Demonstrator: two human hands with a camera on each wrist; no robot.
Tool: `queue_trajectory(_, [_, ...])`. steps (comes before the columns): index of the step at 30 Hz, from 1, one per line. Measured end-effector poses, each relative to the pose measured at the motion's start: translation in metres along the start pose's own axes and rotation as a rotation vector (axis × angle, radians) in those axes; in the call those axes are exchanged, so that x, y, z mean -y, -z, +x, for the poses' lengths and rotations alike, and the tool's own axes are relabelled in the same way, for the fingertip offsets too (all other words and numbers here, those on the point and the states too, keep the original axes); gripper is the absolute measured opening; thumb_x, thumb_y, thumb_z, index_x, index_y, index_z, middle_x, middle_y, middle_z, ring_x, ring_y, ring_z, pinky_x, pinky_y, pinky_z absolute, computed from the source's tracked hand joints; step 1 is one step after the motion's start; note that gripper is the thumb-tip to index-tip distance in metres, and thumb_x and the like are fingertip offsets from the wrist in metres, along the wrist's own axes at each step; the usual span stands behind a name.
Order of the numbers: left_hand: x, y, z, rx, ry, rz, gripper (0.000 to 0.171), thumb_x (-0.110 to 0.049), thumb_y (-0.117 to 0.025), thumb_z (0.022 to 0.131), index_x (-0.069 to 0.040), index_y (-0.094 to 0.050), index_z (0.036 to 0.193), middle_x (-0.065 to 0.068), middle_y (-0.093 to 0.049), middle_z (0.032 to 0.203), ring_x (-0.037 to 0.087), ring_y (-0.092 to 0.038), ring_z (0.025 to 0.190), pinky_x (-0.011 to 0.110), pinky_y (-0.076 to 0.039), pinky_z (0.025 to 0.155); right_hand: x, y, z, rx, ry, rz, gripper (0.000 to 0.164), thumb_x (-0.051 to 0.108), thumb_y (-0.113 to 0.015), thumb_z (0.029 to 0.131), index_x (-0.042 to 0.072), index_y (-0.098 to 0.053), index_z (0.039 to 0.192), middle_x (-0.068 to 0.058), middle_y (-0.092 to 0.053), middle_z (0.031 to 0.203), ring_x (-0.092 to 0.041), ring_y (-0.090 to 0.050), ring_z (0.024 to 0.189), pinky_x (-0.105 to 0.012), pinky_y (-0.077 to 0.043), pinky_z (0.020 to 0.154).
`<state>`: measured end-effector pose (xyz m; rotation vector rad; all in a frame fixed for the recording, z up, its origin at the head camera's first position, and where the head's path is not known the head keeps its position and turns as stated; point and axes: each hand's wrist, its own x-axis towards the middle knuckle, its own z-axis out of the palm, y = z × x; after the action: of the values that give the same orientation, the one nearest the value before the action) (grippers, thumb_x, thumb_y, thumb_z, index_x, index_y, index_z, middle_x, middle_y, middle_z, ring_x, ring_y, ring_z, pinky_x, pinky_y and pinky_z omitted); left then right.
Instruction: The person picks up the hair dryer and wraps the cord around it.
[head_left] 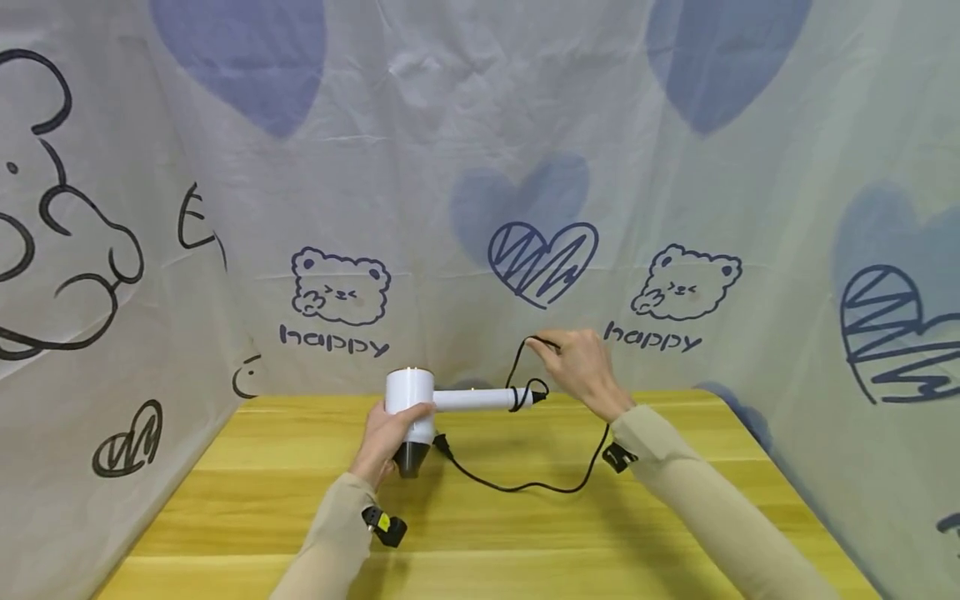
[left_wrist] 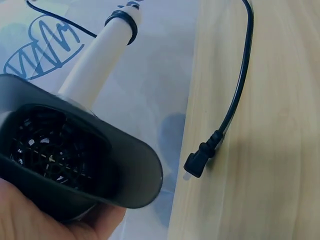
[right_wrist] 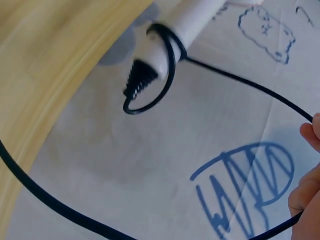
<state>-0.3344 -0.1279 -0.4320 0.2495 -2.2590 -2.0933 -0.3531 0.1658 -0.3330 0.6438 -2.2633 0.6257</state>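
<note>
A white hair dryer (head_left: 472, 400) with a dark nozzle (left_wrist: 135, 170) is held above the table by my left hand (head_left: 386, 437), which grips its barrel with the thumb across the front. The handle points right, and a black cord (right_wrist: 240, 80) loops around its end near the ribbed strain relief (right_wrist: 140, 77). Up and to the right of that end, my right hand (head_left: 581, 362) pinches the cord, holding a stretch of it taut from the handle. From there the cord hangs in a slack curve back left to its plug (left_wrist: 197, 160), near the nozzle.
A yellow wood-grain table (head_left: 480, 550) lies beneath both hands. Behind it and at both sides hangs a pale cloth (head_left: 442, 317) printed with hearts and bears. Small black cameras (head_left: 386, 527) are strapped at the wrists.
</note>
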Motion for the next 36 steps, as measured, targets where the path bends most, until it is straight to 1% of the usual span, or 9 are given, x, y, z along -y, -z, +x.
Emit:
queue_trajectory(3, [-0.001, 0.001, 0.0, -0.038, 0.006, 0.006, 0.088, -0.044, -0.085, 0.071, -0.002, -0.041, 0.135, 0.019, -0.055, 0.121, 0.028, -0.062, 0.097, 0.035, -0.058, 0.076, 0.006, 0.001, -0.006, 0.006, 0.037, 0.021, 0.02, 0.024, -0.069, 0.092, 0.008, -0.078, 0.101, -0.009, -0.077, 0.087, -0.007, -0.056, 0.046, -0.028, -0.05, 0.047])
queue_trajectory(6, [-0.001, 0.004, 0.001, -0.068, 0.009, -0.03, 0.085, -0.04, -0.084, 0.073, -0.002, -0.04, 0.135, 0.019, -0.055, 0.121, 0.028, -0.062, 0.095, 0.035, -0.059, 0.074, 0.01, 0.002, -0.013, 0.023, 0.052, 0.045, 0.02, 0.023, -0.068, 0.093, 0.008, -0.078, 0.102, -0.008, -0.076, 0.085, -0.005, -0.055, 0.048, -0.03, -0.055, 0.054])
queue_trajectory(14, [-0.005, 0.005, 0.004, -0.136, 0.03, -0.139, 0.076, -0.033, -0.08, 0.078, -0.001, -0.041, 0.136, 0.02, -0.055, 0.119, 0.027, -0.062, 0.092, 0.035, -0.06, 0.07, 0.018, 0.004, -0.045, 0.059, 0.063, 0.084, 0.019, 0.021, -0.067, 0.093, 0.008, -0.078, 0.101, -0.003, -0.074, 0.075, 0.005, -0.035, 0.041, -0.015, -0.036, 0.04])
queue_trajectory(18, [-0.008, 0.002, 0.004, -0.143, 0.022, -0.18, 0.077, -0.032, -0.08, 0.078, -0.003, -0.041, 0.137, 0.02, -0.055, 0.121, 0.027, -0.061, 0.094, 0.034, -0.059, 0.07, 0.026, 0.001, -0.062, 0.072, 0.104, 0.055, 0.015, 0.019, -0.066, 0.094, 0.011, -0.078, 0.096, 0.01, -0.056, 0.055, 0.007, -0.027, 0.041, -0.013, -0.025, 0.038])
queue_trajectory(22, [-0.009, 0.003, 0.006, -0.151, 0.032, -0.238, 0.076, -0.032, -0.08, 0.078, -0.003, -0.042, 0.136, 0.019, -0.055, 0.12, 0.024, -0.062, 0.09, 0.033, -0.059, 0.07, 0.03, -0.004, -0.071, 0.086, 0.152, 0.034, 0.023, 0.015, -0.062, 0.095, 0.017, -0.067, 0.073, 0.015, -0.035, 0.05, 0.006, -0.022, 0.043, -0.013, -0.02, 0.041])
queue_trajectory(25, [-0.008, 0.005, 0.008, -0.145, 0.061, -0.301, 0.075, -0.032, -0.08, 0.078, -0.004, -0.041, 0.136, 0.018, -0.055, 0.119, 0.023, -0.062, 0.088, 0.034, -0.059, 0.072, 0.026, -0.008, -0.079, 0.129, 0.155, 0.003, 0.025, 0.014, -0.061, 0.096, 0.018, -0.064, 0.071, 0.013, -0.038, 0.05, 0.005, -0.022, 0.045, -0.014, -0.02, 0.044])
queue_trajectory(28, [-0.006, 0.007, 0.009, -0.131, 0.091, -0.349, 0.076, -0.033, -0.08, 0.079, -0.003, -0.04, 0.136, 0.018, -0.056, 0.117, 0.022, -0.063, 0.086, 0.035, -0.059, 0.072, 0.019, -0.013, -0.091, 0.215, 0.145, -0.041, 0.015, 0.014, -0.061, 0.095, 0.014, -0.076, 0.095, 0.008, -0.063, 0.063, 0.004, -0.023, 0.045, -0.014, -0.023, 0.044])
queue_trajectory(30, [-0.006, 0.007, 0.009, -0.116, 0.106, -0.376, 0.077, -0.033, -0.08, 0.078, -0.002, -0.04, 0.136, 0.018, -0.056, 0.115, 0.021, -0.064, 0.084, 0.036, -0.059, 0.072, 0.015, -0.016, -0.099, 0.273, 0.143, -0.068, 0.022, 0.014, -0.061, 0.095, 0.012, -0.073, 0.113, 0.001, -0.074, 0.082, 0.004, -0.029, 0.046, -0.013, -0.027, 0.044])
queue_trajectory(36, [-0.004, 0.004, 0.007, -0.06, 0.142, -0.465, 0.077, -0.033, -0.079, 0.079, 0.001, -0.037, 0.134, 0.015, -0.061, 0.102, 0.021, -0.066, 0.076, 0.039, -0.06, 0.07, 0.007, -0.029, -0.112, 0.381, 0.126, -0.102, 0.029, 0.013, -0.056, 0.097, 0.011, -0.068, 0.124, -0.006, -0.073, 0.114, -0.007, -0.063, 0.065, -0.022, -0.052, 0.057])
